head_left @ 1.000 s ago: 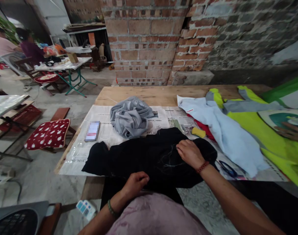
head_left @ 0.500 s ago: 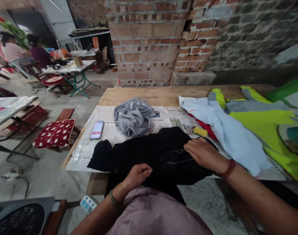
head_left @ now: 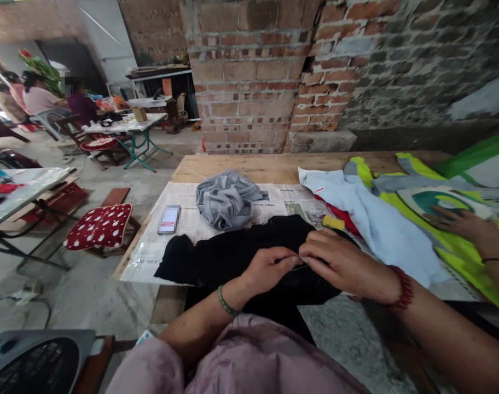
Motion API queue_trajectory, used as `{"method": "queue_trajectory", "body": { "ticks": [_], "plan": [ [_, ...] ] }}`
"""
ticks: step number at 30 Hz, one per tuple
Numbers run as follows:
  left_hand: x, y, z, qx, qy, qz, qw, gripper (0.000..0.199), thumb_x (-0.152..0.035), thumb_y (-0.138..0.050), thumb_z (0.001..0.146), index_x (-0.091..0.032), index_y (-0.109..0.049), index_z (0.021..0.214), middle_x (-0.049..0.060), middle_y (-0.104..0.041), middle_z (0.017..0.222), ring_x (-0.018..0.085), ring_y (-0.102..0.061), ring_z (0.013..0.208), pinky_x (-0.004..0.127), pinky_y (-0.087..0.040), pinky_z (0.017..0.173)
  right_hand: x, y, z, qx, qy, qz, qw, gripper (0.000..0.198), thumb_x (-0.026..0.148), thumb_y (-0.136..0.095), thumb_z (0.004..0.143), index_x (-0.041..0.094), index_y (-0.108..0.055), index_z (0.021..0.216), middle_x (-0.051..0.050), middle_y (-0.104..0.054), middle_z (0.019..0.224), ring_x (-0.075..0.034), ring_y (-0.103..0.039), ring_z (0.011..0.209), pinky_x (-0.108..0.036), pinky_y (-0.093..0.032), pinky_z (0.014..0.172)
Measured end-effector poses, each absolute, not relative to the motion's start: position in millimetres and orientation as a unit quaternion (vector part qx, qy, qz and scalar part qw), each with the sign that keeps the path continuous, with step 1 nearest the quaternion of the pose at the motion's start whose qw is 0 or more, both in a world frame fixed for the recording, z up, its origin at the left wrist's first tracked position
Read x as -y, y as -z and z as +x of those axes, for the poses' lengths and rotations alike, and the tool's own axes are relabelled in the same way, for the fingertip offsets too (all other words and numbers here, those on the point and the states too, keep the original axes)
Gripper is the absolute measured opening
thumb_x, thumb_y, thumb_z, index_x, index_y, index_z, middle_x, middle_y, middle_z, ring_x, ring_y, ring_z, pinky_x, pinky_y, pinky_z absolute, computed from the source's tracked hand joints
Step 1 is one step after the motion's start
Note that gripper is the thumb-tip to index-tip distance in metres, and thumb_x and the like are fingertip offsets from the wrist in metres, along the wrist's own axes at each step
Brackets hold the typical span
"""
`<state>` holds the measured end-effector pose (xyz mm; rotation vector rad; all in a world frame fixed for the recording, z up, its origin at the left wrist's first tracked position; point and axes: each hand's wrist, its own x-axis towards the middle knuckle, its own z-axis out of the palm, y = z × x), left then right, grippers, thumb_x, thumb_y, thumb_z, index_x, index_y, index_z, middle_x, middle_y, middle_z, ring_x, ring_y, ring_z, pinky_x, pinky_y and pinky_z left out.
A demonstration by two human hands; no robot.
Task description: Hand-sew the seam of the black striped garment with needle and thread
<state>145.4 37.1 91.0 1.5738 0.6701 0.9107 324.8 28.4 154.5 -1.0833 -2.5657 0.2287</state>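
Note:
My left hand [head_left: 268, 269] and my right hand [head_left: 335, 264] meet above a black garment [head_left: 228, 254] spread along the table's front edge. Thumb and forefinger are pinched together on each hand, and the fingertips almost touch. A short piece of pale thread [head_left: 303, 267] shows by the right fingertips. Whatever lies between the left fingertips is too small to make out. A yellow sponge-like block [head_left: 334, 222] lies just beyond my right hand. Behind the black garment rests a crumpled grey cloth [head_left: 225, 200].
Newspaper [head_left: 140, 265] covers much of the wooden table [head_left: 216, 163]. A phone [head_left: 168, 220] lies left. Light blue cloth [head_left: 368, 224] and yellow-green garments [head_left: 450, 249] fill the right side, where another person's hand [head_left: 458, 221] rests on a green-and-white item [head_left: 428, 200]. A padded stool [head_left: 99, 225] stands left.
My left hand has moved right and up to meet my right hand, its fingers now pinched. The co-worker's hand and the green-and-white item have come further into view at the right.

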Motion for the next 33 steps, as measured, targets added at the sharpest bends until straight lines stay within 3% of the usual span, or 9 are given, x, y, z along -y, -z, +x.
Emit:
{"method": "queue_trajectory", "body": {
  "ticks": [3, 7, 9, 18, 22, 26, 30, 33],
  "plan": [
    [-33.8, -100.1, 139.4, -0.272, -0.387, 0.584, 0.659, 0.028, -0.036, -0.057, 0.079, -0.01, -0.064, 0.077, 0.005, -0.064, 0.074, 0.014, -0.058, 0.072, 0.028, -0.045, 0.076, -26.3, -151.8, 316.6, 0.835, -0.21, -0.426, 0.279, 0.018, 0.031, -0.051, 0.081, 0.02, -0.058, 0.069, -0.002, -0.052, 0.068, -0.014, -0.049, 0.065, -0.028, -0.04, 0.062],
    [-34.9, -114.0, 130.4, -0.203, -0.419, 0.48, 0.744, 0.027, -0.037, -0.065, 0.072, -0.01, -0.062, 0.074, 0.004, -0.063, 0.071, 0.013, -0.059, 0.065, 0.028, -0.047, 0.072, -25.1, -139.3, 299.0, 0.688, -0.436, -0.395, 0.425, 0.017, 0.035, -0.06, 0.077, 0.022, -0.062, 0.088, -0.001, -0.055, 0.079, -0.012, -0.054, 0.066, -0.027, -0.046, 0.061],
    [-35.6, -119.8, 127.7, -0.179, -0.425, 0.449, 0.765, 0.025, -0.035, -0.067, 0.07, -0.011, -0.062, 0.072, 0.003, -0.062, 0.068, 0.013, -0.059, 0.063, 0.028, -0.048, 0.069, -25.2, -136.3, 290.0, 0.656, -0.48, -0.361, 0.456, 0.017, 0.033, -0.062, 0.076, 0.024, -0.064, 0.09, -0.001, -0.054, 0.084, -0.011, -0.054, 0.064, -0.027, -0.048, 0.06],
    [-33.6, -128.7, 120.3, -0.144, -0.423, 0.448, 0.774, 0.021, -0.033, -0.064, 0.074, -0.012, -0.062, 0.077, 0.003, -0.063, 0.072, 0.014, -0.061, 0.067, 0.028, -0.048, 0.069, -29.4, -175.2, 277.3, 0.704, -0.363, -0.387, 0.472, 0.009, 0.03, -0.06, 0.079, 0.021, -0.064, 0.076, 0.0, -0.058, 0.081, -0.007, -0.052, 0.064, -0.022, -0.044, 0.057],
    [-32.9, -123.0, 111.9, -0.149, -0.405, 0.489, 0.758, 0.024, -0.033, -0.063, 0.076, -0.011, -0.064, 0.085, 0.004, -0.064, 0.069, 0.013, -0.061, 0.065, 0.027, -0.046, 0.069, -30.8, -208.7, 276.3, 0.663, -0.407, -0.348, 0.523, 0.008, 0.024, -0.05, 0.086, 0.02, -0.055, 0.082, 0.003, -0.063, 0.08, -0.004, -0.052, 0.049, -0.021, -0.04, 0.047],
    [-33.0, -117.4, 101.9, -0.157, -0.391, 0.508, 0.752, 0.03, -0.039, -0.063, 0.075, -0.011, -0.065, 0.086, 0.005, -0.064, 0.066, 0.014, -0.061, 0.064, 0.027, -0.045, 0.069, -32.9, -248.4, 277.3, 0.644, -0.414, -0.307, 0.565, 0.008, 0.017, -0.041, 0.087, 0.02, -0.046, 0.082, 0.011, -0.063, 0.065, -0.004, -0.055, 0.044, -0.02, -0.039, 0.045],
    [-33.9, -112.0, 94.3, -0.163, -0.386, 0.51, 0.751, 0.033, -0.041, -0.062, 0.074, -0.01, -0.066, 0.086, 0.005, -0.063, 0.064, 0.015, -0.059, 0.063, 0.027, -0.044, 0.066, -45.6, -281.4, 284.0, 0.675, -0.344, -0.297, 0.581, 0.007, 0.021, -0.039, 0.087, 0.021, -0.045, 0.09, 0.017, -0.062, 0.069, -0.001, -0.058, 0.055, -0.017, -0.039, 0.05],
    [-34.5, -106.2, 90.8, -0.168, -0.401, 0.505, 0.746, 0.028, -0.037, -0.065, 0.072, -0.011, -0.066, 0.083, 0.003, -0.061, 0.061, 0.014, -0.059, 0.061, 0.028, -0.044, 0.067, -66.6, -297.3, 301.5, 0.651, -0.39, -0.335, 0.559, 0.019, 0.031, -0.031, 0.089, 0.021, -0.046, 0.086, 0.021, -0.061, 0.076, 0.005, -0.057, 0.062, -0.013, -0.038, 0.056]
  ]
}}
